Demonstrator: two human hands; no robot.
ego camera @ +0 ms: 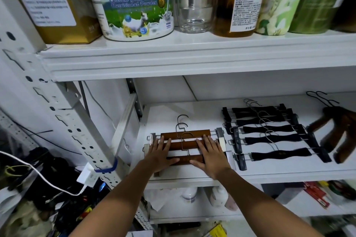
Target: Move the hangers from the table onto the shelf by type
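Hangers point(200, 132), brown, on shelf point(269, 172), under flat left hand point(159, 153), right hand point(211, 157)

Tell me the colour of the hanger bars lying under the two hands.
The hanger bars are reddish-brown wood, seen in the head view.

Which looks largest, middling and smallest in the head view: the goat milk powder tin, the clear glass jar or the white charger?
1. goat milk powder tin
2. clear glass jar
3. white charger
The frame's top edge crops the tin and the jar; visible parts ranked.
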